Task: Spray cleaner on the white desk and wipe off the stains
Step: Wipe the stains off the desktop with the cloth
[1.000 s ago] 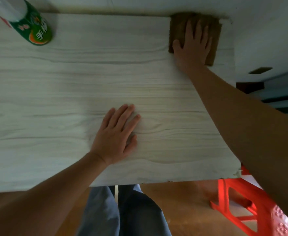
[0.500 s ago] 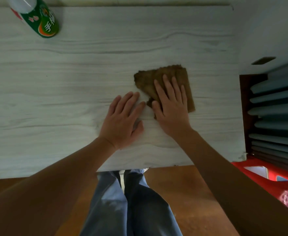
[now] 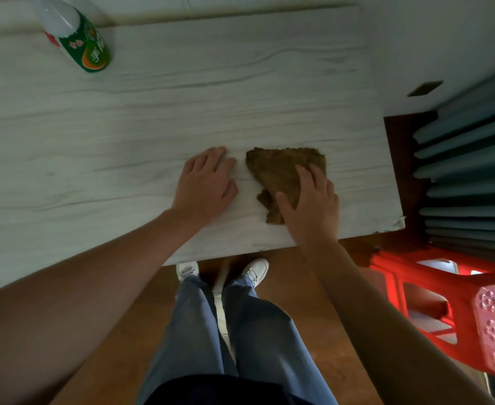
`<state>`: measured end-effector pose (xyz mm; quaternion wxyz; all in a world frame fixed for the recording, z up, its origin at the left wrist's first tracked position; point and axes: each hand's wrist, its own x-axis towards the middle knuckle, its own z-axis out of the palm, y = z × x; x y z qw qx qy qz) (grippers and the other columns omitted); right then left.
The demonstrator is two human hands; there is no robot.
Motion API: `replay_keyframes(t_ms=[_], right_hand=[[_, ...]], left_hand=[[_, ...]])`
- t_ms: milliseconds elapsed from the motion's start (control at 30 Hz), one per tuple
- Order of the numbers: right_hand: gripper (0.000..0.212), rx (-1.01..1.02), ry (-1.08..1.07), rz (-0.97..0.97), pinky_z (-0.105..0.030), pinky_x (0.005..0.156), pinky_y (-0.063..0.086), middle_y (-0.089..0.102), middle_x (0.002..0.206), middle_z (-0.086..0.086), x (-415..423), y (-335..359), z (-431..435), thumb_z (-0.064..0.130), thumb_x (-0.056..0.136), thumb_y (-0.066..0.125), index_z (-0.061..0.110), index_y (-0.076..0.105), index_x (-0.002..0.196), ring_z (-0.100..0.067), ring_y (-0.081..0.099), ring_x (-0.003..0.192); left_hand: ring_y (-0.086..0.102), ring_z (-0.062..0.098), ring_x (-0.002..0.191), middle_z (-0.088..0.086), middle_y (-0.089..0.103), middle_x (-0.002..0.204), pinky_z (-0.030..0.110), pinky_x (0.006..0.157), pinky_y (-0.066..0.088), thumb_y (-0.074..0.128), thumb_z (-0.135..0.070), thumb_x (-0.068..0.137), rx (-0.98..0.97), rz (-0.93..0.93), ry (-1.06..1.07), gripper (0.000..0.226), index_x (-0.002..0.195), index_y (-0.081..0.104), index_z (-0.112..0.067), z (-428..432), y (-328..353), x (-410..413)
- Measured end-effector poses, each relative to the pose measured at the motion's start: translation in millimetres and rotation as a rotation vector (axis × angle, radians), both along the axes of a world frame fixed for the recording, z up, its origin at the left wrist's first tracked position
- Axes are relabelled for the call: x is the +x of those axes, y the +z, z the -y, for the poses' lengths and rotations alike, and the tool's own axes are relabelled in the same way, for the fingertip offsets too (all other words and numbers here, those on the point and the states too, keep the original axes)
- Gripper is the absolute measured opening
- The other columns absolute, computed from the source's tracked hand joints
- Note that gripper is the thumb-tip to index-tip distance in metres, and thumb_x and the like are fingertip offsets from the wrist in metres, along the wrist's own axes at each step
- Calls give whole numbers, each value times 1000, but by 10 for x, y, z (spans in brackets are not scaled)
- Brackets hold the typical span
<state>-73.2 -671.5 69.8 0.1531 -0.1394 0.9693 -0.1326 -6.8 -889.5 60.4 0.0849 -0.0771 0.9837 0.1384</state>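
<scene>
1. White desk (image 3: 123,127): a pale top with a grey wood-grain pattern, seen from above. Its near right corner is chipped.
2. Brown cloth (image 3: 281,168): laid flat on the desk, toward the near right part of the top and inside the edges. Its outline is rumpled and uneven, and its near half is covered by the right hand.
3. Right hand (image 3: 312,206): laid palm down on the cloth, with the fingers extended and slightly spread and the thumb held out to the left. The cloth is pressed, not pinched.
4. Left hand (image 3: 204,188): laid palm down on the bare desk just beside the cloth, apart from it. The fingers are straight and held close together, and nothing is held.
5. Spray bottle (image 3: 79,42): a green label with a white upper part, placed at the far left of the desk, well apart from both hands.
6. Blue trousers (image 3: 258,331) and white shoes (image 3: 253,270): seen below the near desk edge, on a brown floor (image 3: 287,287).
7. Red stool (image 3: 433,290): stood on the floor to the right of the desk.
</scene>
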Motion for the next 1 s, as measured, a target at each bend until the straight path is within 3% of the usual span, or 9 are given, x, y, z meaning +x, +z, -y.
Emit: replay_keyframes(t_ms=[167,400,600,833,1000], right_hand=[[77,123,-38,65,-48,114,32,24,161,-12,19,90,97,55,95,53,18,26,157,-32,26,145],[68,197,19,58,-53,113,32,27,154,-20,45,127,279,47,95,57,17,31,151,-41,30,139],[67,199,50,106,-51,104,44,35,148,-18,138,223,474,36,94,65,12,33,147,-41,35,135],[55,-24,254,217,-44,98,49,42,142,-6,480,214,779,38,95,63,17,43,142,-27,39,132],[68,75,12,189,-45,96,49,37,149,-7,588,178,875,49,92,63,19,38,147,-29,39,131]], left_hand=[[41,33,143,12,43,156,47,116,31,44,-37,102,5,126,175,49,146,48,-15,160,298,358],[60,31,122,9,63,136,45,101,48,47,-36,103,80,136,441,42,137,59,-15,384,595,1068],[66,24,117,2,66,135,39,100,51,45,-38,105,148,148,654,39,137,58,-20,642,767,1488],[68,19,106,-5,69,127,35,91,51,45,-38,103,196,96,700,31,125,62,-23,1057,858,1530],[65,16,103,-11,67,124,33,85,47,43,-42,103,223,130,652,32,125,60,-28,1463,830,1322]])
